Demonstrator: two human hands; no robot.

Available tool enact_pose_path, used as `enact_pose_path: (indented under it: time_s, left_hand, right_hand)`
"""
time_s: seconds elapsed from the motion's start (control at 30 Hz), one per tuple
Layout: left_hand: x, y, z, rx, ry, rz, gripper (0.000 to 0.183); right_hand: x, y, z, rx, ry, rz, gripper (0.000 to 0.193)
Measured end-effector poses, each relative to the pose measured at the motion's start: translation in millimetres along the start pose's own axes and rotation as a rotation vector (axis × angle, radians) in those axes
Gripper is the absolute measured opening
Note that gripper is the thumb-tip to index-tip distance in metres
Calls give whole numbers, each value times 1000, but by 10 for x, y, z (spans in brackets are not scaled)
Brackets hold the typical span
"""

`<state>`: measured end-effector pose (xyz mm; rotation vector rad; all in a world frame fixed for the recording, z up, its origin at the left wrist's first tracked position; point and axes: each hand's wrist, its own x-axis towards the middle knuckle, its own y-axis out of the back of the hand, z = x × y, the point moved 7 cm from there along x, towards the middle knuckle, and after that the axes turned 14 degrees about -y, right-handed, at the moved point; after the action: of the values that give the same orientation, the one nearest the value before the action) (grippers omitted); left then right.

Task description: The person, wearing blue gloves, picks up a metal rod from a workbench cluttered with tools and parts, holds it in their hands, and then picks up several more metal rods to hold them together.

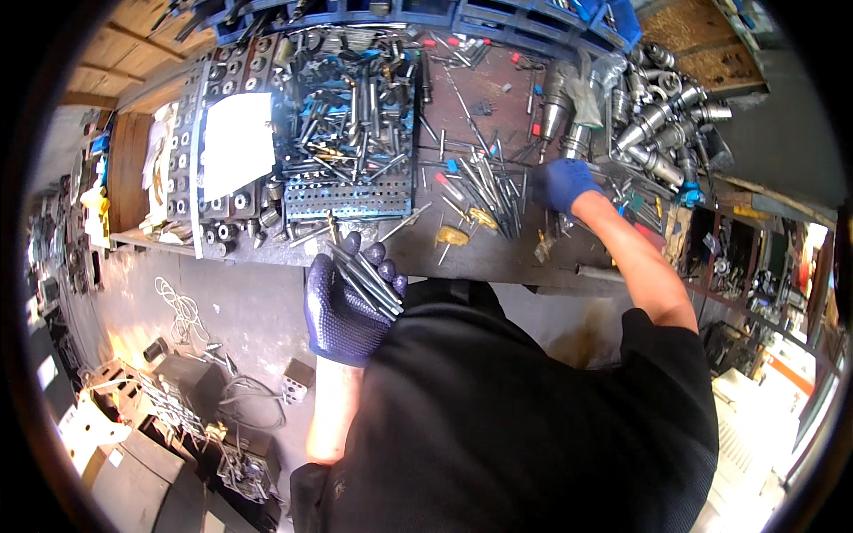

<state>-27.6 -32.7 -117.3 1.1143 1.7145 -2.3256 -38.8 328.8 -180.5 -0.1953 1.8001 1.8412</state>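
My left hand (pixel 348 306), in a dark purple dotted glove, is palm up before the bench's front edge. Its fingers curl round a bundle of slim dark drill bits (pixel 369 282). My right hand (pixel 566 185), in a blue glove, reaches down to the bench at the right. Its fingertips are hidden behind the glove's back, so what they touch does not show. Just left of it lies a loose pile of long, thin metal bits (pixel 498 194). Two yellow-handled small tools, one a wing-shaped key (pixel 451 235), lie nearer the front edge.
A blue perforated rack (pixel 346 197) heaped with cutters stands left of centre. A white paper sheet (pixel 238 142) covers part of the holder rack beside it. Heavy tool holders (pixel 657 124) pile up at the right. Blue bins (pixel 498 16) line the back.
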Motion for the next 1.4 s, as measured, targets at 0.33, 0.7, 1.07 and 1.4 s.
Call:
enact_pose_path:
  time_s: [0.33,0.7,1.07,1.4]
  left_hand:
    - [-26,38,101,-31,-43,49,45]
    - [-48,96,301,43,-118,136,44]
    - [-20,168,490,-88,-111,95,45]
    - [5,159,633,-79,-132,178,45]
  right_hand:
    - [-272,1253,-912,1696,188,-272,27]
    - [-414,1657,-1657,1784,467,-497,35]
    - [-294,1692,-1923,1944,572,-770,33]
    - [-181,1685,-2046,2003,530,-744,35]
